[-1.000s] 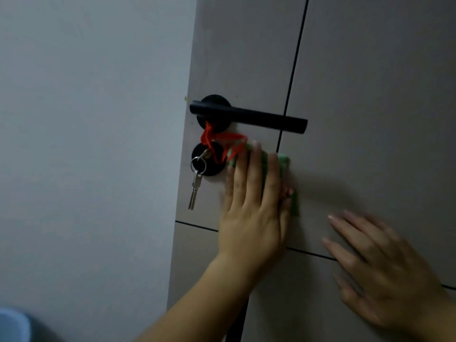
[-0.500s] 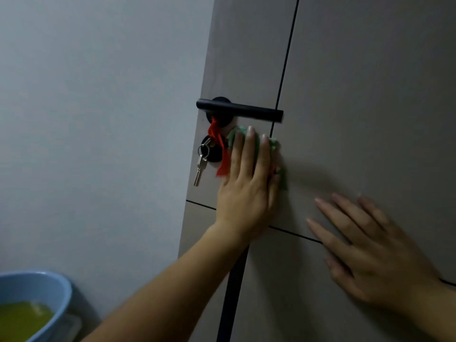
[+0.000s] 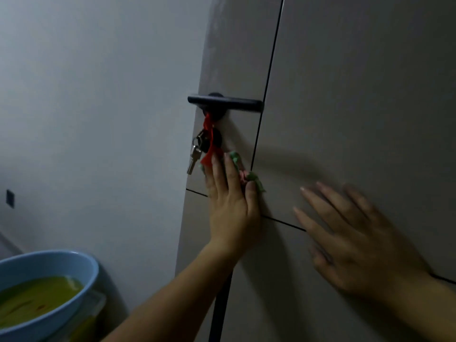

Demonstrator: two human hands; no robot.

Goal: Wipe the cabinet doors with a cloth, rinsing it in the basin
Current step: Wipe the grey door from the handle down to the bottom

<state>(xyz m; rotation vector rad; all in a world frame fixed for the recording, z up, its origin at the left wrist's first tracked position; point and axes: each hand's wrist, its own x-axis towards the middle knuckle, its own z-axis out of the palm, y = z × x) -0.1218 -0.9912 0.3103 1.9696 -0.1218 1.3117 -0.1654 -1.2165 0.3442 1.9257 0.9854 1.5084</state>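
My left fingers are straight, pinning the cloth flat on the door just under the keys. It looks soft and limp, so I'd palm it, not pinch. Meanwhile my right hand is spread flat on the door, holding nothing, and the basin sits lower left.

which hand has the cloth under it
The left hand, just below the keys: its flat fingers press the green cloth to the door. The right hand rests on the door with nothing under it.

Green-and-pink cloth, blue basin of yellow-green water, black handle, red ribbon, grey-beige cabinet door
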